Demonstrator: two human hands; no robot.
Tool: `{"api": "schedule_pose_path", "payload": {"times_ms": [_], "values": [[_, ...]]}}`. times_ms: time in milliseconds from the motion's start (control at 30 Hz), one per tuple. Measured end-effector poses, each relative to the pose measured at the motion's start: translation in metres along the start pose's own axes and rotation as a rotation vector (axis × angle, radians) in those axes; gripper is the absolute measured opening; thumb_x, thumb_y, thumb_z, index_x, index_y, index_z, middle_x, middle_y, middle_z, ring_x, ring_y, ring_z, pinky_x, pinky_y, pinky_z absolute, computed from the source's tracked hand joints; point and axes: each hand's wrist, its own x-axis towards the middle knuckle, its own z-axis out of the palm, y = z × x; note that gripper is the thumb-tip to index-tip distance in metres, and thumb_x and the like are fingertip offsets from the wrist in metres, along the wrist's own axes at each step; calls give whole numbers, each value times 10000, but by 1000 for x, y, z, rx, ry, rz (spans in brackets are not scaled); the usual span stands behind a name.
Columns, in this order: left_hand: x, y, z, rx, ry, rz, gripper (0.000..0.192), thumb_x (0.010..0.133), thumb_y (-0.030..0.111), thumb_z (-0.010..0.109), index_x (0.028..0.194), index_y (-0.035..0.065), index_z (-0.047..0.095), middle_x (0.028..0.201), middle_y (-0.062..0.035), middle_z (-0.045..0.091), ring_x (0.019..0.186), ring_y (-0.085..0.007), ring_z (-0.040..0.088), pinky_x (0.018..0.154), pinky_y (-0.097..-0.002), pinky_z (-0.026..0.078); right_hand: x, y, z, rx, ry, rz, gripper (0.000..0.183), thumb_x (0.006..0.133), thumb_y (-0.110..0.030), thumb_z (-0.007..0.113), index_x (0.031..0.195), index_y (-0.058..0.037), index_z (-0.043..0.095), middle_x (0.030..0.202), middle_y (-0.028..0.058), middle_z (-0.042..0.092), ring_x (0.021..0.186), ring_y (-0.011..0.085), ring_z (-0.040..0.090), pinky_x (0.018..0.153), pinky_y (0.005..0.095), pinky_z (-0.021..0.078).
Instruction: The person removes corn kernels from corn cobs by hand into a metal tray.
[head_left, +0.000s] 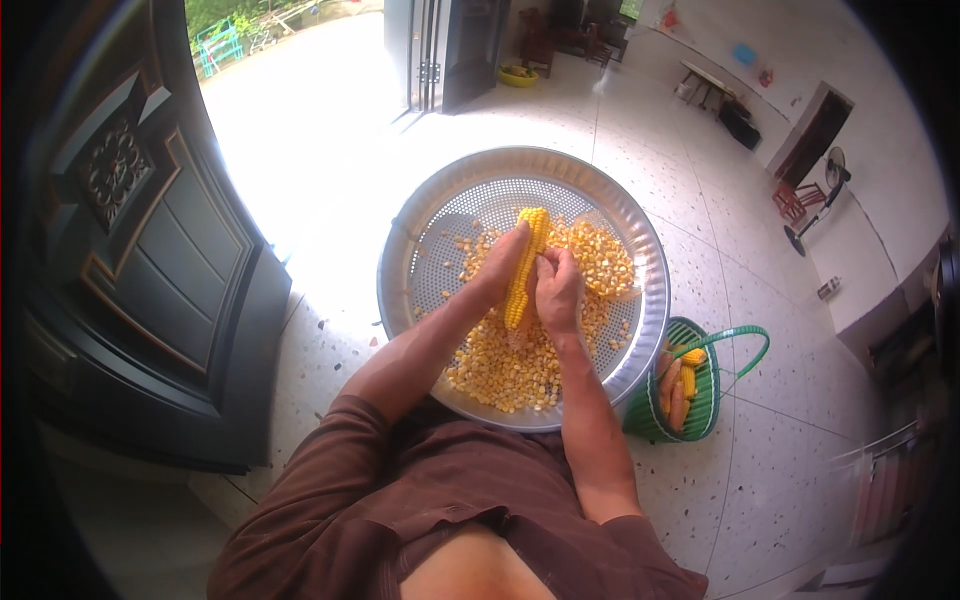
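My left hand (504, 259) grips an ear of yellow corn (517, 301) from its left side, thumb lying along the upper part. The ear stands at a slant over a round perforated metal sieve (652, 330) on my lap. From the right, my right hand (559, 289) presses its curled fingers and thumb against the same ear. Loose corn kernels (502, 371) are heaped in the sieve below my hands. More kernels (600, 259) lie to the right, some on what looks like a clear plastic sheet. A pale, bare-looking cob part (517, 339) shows beneath the ear, partly hidden.
A green woven basket (637, 409) with a looped handle stands right of the sieve, holding several corn ears and bare cobs. A dark panelled door (187, 247) is close on my left. Farther off are a standing fan (817, 206), a bench (706, 79) and a yellow basin (517, 79).
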Motion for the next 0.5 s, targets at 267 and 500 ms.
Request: {"api": "schedule_pose_path", "payload": {"times_ms": [267, 500], "values": [[6, -3, -17, -114, -13, -60, 585, 986, 599, 515, 1149, 41, 585, 967, -128, 655, 804, -218, 664, 706, -368, 582, 2, -3, -3, -133, 140, -45, 145, 958, -99, 613, 1044, 17, 604, 909, 160, 700, 819, 308, 691, 738, 412, 544], [2, 0, -5, -18, 12, -42, 538, 1022, 540, 465, 1179, 34, 559, 980, -125, 635, 819, -213, 637, 711, -355, 560, 5, -1, -8, -36, 164, 0, 166, 954, -165, 660, 955, 2, 655, 827, 109, 697, 735, 218, 664, 678, 364, 524]]}}
